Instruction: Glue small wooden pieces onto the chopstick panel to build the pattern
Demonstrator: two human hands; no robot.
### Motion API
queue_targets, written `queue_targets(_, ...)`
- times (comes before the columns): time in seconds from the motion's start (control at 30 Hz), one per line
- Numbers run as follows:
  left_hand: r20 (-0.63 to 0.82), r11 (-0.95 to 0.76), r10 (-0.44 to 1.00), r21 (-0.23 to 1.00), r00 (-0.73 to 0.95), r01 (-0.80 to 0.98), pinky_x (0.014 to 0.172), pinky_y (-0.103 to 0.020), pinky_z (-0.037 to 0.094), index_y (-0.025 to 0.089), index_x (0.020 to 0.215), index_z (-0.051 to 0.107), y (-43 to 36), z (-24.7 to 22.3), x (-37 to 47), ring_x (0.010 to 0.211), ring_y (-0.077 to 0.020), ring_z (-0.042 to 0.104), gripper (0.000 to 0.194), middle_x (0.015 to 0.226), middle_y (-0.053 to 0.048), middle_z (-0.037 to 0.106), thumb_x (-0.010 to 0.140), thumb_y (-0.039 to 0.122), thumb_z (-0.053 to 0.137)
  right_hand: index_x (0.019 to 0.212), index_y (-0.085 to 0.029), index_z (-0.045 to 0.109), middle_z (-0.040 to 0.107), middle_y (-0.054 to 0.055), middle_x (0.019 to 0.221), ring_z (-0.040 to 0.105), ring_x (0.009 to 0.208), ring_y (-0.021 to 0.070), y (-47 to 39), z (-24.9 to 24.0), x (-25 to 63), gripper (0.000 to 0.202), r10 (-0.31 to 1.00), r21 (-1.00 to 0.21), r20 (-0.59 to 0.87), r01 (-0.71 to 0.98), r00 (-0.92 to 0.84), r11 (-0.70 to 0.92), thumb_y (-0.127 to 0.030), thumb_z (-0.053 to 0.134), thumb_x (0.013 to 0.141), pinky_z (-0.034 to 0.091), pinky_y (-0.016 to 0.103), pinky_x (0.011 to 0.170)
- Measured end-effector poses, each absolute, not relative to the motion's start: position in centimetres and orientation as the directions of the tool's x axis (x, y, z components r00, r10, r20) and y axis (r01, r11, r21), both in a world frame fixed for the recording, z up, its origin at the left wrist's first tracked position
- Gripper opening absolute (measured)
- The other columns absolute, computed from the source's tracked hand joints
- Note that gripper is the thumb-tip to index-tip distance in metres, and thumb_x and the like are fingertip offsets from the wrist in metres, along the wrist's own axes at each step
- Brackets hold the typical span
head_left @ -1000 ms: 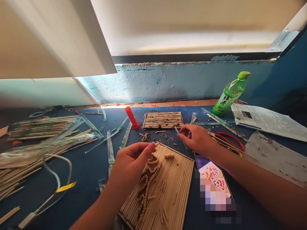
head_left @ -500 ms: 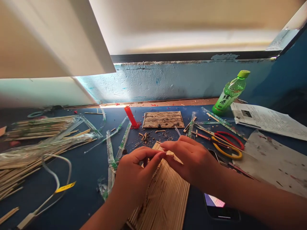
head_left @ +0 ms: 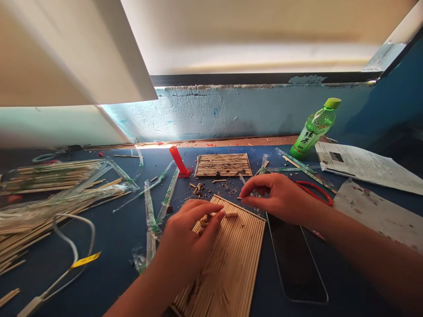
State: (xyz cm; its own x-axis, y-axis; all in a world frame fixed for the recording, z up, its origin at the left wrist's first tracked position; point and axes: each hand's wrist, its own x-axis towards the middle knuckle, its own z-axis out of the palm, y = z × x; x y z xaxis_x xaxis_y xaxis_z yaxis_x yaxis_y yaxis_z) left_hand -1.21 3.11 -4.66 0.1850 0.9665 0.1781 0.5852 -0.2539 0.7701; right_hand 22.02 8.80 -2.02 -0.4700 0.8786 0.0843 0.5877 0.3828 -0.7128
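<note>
In the head view a panel of thin wooden sticks [head_left: 236,259] lies in front of me, dark marks along its left side. My left hand [head_left: 191,235] is over its upper left part, thumb and forefinger closed on a pale, knobbly strip of short stick pieces [head_left: 231,215]. The strip's right end sticks out past the fingertips. To the right, my right hand [head_left: 276,198] hovers near the panel's top edge. Its thumb and forefinger pinch a tiny pale bit of stick [head_left: 239,198].
Behind stand a lit red candle [head_left: 178,162] and a smaller stick panel [head_left: 223,165]. A dark-screened phone [head_left: 297,264] lies right, near red-handled scissors [head_left: 319,193], papers [head_left: 366,167] and a green bottle [head_left: 313,130]. Bagged sticks [head_left: 56,176] and a white cable [head_left: 74,237] lie left.
My right hand has drawn away from the left, up and to the right, uncovering the strip's end. My left hand stays over the panel. The phone's screen has gone dark.
</note>
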Motion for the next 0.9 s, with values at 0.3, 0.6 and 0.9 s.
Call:
queue_targets(0.3, 0.232, -0.411, 0.910, 0.618, 0.344, 0.670, 0.103, -0.047, 0.042, 0.026, 0.106, 0.075, 3.5, -5.9, -0.9, 0.112, -0.0258, 0.062, 0.023, 0.113, -0.005, 0.074, 0.093, 0.028, 0.056, 0.085, -0.022, 0.072, 0.070, -0.001, 0.074, 0.060, 0.069, 0.0131, 9.1, -3.8, 21.8, 0.008, 0.804, -0.693, -0.014, 0.585, -0.595, 0.421, -0.021, 0.066, 0.079, 0.044, 0.026, 0.064)
queue_targets(0.6, 0.293, -0.483, 0.875, 0.589, 0.386, 0.648, 0.096, -0.047, 0.047, 0.024, 0.105, 0.074, 3.7, -6.2, -1.0, 0.104, -0.0243, 0.065, 0.022, 0.106, -0.003, 0.076, 0.091, 0.021, 0.057, 0.087, -0.023, 0.071, 0.071, -0.004, 0.079, 0.060, 0.070, 0.0098, 9.2, -4.6, 21.9, 0.010, 0.778, -0.665, 0.027, 0.570, -0.627, 0.483, -0.017, 0.067, 0.080, 0.043, 0.022, 0.066)
queue_targets(0.9, 0.279, -0.489, 0.871, 0.582, 0.405, 0.650, 0.097, -0.046, 0.046, 0.026, 0.104, 0.073, 3.5, -6.2, -1.1, 0.104, -0.0222, 0.065, 0.022, 0.107, 0.000, 0.075, 0.092, 0.019, 0.056, 0.086, -0.023, 0.071, 0.070, -0.005, 0.077, 0.058, 0.069, 0.0092, 9.4, -4.9, 21.8, 0.009, 0.759, -0.644, 0.030, 0.568, -0.650, 0.512, -0.016, 0.066, 0.081, 0.043, 0.021, 0.066)
